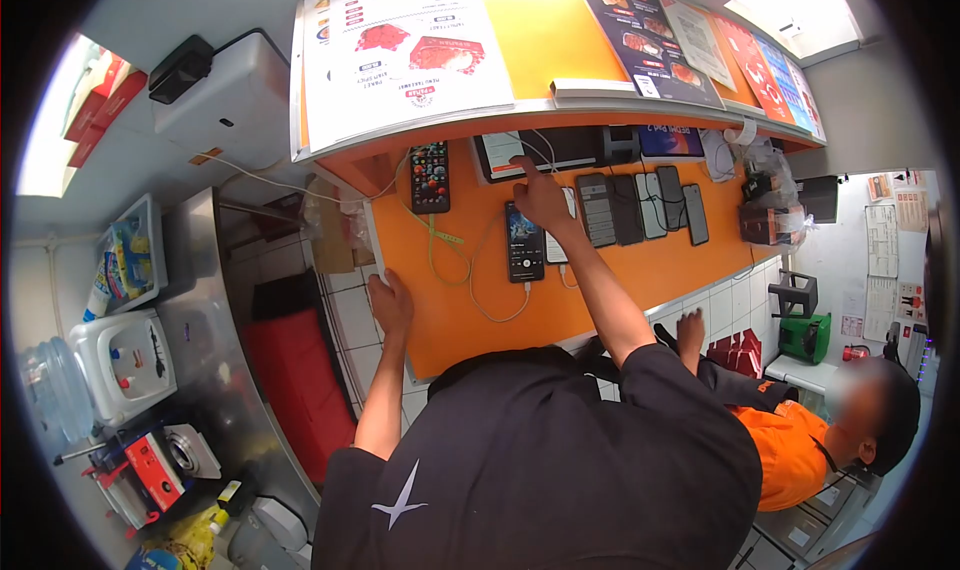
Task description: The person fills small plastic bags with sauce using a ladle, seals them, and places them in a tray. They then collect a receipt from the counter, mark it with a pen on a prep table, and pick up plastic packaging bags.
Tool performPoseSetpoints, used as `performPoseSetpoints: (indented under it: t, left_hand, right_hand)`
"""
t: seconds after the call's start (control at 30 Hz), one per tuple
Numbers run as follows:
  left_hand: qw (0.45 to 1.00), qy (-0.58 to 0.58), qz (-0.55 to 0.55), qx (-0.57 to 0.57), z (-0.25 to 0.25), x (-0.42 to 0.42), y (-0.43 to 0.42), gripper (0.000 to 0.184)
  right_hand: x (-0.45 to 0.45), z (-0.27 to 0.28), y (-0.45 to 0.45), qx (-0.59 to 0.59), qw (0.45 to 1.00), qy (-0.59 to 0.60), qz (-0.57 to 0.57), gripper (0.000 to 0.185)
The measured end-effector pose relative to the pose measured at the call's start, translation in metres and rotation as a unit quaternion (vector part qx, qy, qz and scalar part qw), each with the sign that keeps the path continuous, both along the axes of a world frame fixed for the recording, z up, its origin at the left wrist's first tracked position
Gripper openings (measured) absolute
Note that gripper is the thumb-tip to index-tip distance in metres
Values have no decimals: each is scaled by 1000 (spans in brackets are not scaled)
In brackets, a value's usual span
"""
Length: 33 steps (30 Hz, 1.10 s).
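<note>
My right hand (540, 198) reaches over the orange counter (450, 315), one finger extended at the lit screen of a tablet (503, 154) at the counter's back. Just below that hand lies a phone (525, 242) with a music player showing and a white cable plugged in. Several more phones (597, 210) lie in a row to the right. My left hand (391, 303) is at the counter's left edge; its fingers look curled, and whether they hold anything is hidden. Between the hands and further back, a phone with app icons (430, 177) is plugged into a yellow-green cable.
Menu sheets (400, 50) cover the orange shelf above the counter. A co-worker (790, 455) in orange and black stands at the right. A steel table (215, 340), red box (300, 380) and white sink (122, 365) are at the left. Cables run across the counter.
</note>
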<state>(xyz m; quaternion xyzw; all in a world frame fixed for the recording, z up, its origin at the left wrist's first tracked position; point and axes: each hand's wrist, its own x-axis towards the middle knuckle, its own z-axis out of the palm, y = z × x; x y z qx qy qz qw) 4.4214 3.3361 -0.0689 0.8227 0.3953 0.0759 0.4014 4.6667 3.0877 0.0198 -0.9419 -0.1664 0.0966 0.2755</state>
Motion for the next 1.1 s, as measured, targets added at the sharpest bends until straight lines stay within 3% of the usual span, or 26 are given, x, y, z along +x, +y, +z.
performPoseSetpoints:
  t: [0.93, 1.1]
  left_hand:
    - [1000, 0, 4, 16, 0, 2, -1, 46]
    - [1000, 15, -1, -8, -4, 1, 3, 45]
  right_hand:
    - [22, 4, 6, 33, 999, -27, -13, 55]
    - [54, -12, -28, 132, 963, -159, -175, 40]
